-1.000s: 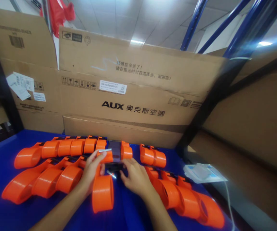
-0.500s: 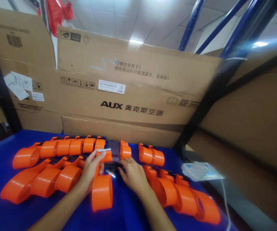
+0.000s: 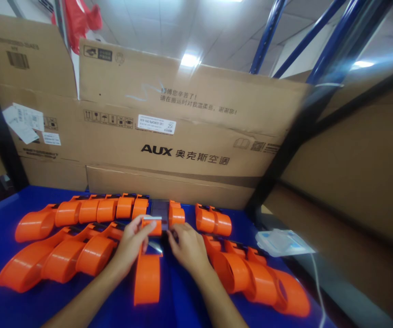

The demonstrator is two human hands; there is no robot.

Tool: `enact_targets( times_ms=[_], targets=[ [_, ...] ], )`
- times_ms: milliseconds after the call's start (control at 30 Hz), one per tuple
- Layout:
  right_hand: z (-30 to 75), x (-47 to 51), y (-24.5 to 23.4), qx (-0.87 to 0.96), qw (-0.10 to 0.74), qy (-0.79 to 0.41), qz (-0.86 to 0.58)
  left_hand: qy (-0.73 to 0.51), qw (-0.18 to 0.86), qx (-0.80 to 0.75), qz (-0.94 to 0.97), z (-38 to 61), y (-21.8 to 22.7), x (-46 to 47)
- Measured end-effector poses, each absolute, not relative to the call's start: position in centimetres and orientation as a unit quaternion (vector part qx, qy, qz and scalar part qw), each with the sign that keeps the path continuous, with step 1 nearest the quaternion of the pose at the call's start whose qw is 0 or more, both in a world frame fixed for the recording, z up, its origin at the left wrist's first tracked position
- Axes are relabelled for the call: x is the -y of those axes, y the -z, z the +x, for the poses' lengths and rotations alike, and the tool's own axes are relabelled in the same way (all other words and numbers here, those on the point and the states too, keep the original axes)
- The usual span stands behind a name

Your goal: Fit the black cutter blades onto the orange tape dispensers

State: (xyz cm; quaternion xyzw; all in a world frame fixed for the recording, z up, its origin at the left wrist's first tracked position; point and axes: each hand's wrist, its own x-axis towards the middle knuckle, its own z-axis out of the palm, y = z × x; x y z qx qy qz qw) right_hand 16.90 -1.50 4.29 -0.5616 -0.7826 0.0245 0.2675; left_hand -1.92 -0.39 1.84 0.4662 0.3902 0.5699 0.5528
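My left hand (image 3: 133, 241) is closed round the upper part of an orange plastic tape dispenser (image 3: 147, 279). A pale toothed strip lies along the dispenser's top edge, by my thumb, and its wide ring hangs down toward me. My right hand (image 3: 190, 248) is just to the right, fingers curled and thumb pressed in, near the dispenser's head. Whatever the right fingertips hold is too small or hidden to make out. Straight beyond both hands sits a dark rectangular block (image 3: 160, 208), with one more orange dispenser (image 3: 176, 214) against its right side.
Rows of orange dispensers (image 3: 63, 264) lie on the blue tabletop (image 3: 114, 305) at left, others (image 3: 261, 282) at right. A white device (image 3: 283, 241) with a cable is at the right edge. A cardboard wall (image 3: 183, 136) stands behind, and a dark post (image 3: 278, 155) slants at right.
The held dispenser has shifted slightly right and turned, its toothed strip now nearly level. My right fingers have curled in more, close to the dispenser's head. The view has moved slightly.
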Motion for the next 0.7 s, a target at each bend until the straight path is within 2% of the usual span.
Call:
enact_targets(
  times_ms=[100,167,367,700],
  targets=[
    [16.9,1.5,-4.5,0.740,0.426,-0.119,-0.507,-0.557,0.544,-0.389,0.492,-1.7,-1.8,0.4],
    [16.7,1.5,-4.4,0.714,0.493,-0.200,-0.455,-0.545,0.545,-0.386,0.508,-1.6,-2.0,0.6],
    [15.9,1.3,-3.9,0.685,0.514,-0.315,-0.409,-0.488,0.572,-0.357,0.555,-1.4,-2.5,1.2],
    [16.5,0.8,-4.3,0.635,0.568,-0.326,-0.410,-0.525,0.594,-0.327,0.513,-1.4,-2.9,1.5]
  ],
)
